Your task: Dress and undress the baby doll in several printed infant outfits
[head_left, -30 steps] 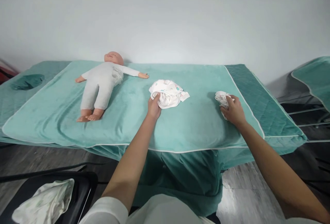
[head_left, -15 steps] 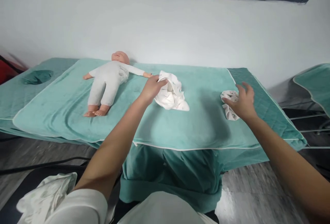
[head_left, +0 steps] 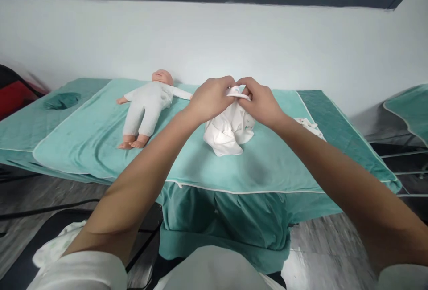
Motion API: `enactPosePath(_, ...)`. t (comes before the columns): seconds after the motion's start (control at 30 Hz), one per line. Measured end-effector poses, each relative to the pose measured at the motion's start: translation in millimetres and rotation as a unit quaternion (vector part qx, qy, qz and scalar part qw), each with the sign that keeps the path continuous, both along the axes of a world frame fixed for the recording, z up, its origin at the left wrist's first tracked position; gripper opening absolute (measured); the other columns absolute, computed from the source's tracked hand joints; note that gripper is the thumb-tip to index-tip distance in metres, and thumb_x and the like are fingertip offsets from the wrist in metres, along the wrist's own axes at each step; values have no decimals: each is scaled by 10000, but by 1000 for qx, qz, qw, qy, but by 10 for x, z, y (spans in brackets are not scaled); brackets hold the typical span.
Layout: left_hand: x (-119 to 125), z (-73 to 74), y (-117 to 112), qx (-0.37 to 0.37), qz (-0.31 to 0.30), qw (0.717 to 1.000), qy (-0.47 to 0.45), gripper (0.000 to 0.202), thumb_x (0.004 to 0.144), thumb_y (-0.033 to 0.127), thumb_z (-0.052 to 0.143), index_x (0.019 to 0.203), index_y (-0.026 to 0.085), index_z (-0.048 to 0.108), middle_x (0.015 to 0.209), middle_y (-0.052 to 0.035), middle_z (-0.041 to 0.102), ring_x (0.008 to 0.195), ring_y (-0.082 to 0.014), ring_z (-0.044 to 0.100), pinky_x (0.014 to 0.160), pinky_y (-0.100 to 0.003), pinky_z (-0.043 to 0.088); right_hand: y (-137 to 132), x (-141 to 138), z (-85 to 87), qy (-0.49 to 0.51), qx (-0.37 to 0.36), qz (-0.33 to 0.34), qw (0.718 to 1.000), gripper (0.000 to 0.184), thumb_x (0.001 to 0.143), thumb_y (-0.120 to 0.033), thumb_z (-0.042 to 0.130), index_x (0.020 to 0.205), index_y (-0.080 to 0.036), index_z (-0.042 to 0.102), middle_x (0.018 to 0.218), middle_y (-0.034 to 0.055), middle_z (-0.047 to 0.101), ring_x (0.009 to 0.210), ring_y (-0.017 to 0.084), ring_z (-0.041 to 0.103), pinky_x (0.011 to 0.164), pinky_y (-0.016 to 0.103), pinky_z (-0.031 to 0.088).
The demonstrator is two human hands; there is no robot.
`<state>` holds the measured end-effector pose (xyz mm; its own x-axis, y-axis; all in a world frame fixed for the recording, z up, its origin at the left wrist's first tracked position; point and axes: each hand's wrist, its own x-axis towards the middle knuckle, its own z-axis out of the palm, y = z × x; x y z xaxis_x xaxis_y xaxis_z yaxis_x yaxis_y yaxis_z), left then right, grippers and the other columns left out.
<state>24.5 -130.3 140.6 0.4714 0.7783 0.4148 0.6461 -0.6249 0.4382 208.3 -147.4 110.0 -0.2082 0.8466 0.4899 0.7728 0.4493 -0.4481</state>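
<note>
Both my hands meet over the middle of the bed, pinching the hemmed edge of a white printed baby garment. My left hand grips the edge from the left, and my right hand grips it from the right, fingertips almost touching. The rest of the cloth hangs crumpled below, near the bed cover; its exact kind is hard to make out. To the left, a baby doll in a white suit lies on its back, arms spread. Partly behind my right forearm lies another crumpled printed cloth.
A teal cover with pale piping lies over the bed, which has a face hole at its left end. Behind it rises a white wall. A patterned cloth rests on a dark seat at lower left.
My right hand has left the crumpled cloth at the right and come to the middle, taking hold of the garment's edge beside my left hand. The garment is lifted and hangs down.
</note>
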Motion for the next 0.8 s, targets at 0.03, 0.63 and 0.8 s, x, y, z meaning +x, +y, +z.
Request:
enactPosePath(0.03,-38,-22,5,31,6,999,-7,104,946,279,547,962,230,637,883,-23,657,904,-216,632,758,-322,470,11,9,45,-18,0,3,1000,309,930,-272,530,1227,-228,603,867,8,680,778,195,622,717,309,458)
enactPosePath(0.63,-607,-466,399,12,151,984,-91,211,888,269,542,1025,219,695,915,-33,742,868,-211,647,828,-323,497,-214,702,117,-152,-67,-198,966,347,920,-312,478,1138,-236,738,946,112,755,857,302,655,728,393,479)
enactPosePath(0.8,-671,-459,567,-70,173,982,21,272,850,419,629,983,206,732,1000,-82,758,975,-284,666,887,-374,505,-15,927,63,-131,-106,-206,964,319,882,-308,494,1026,-254,773,907,87,767,843,293,673,745,409,524)
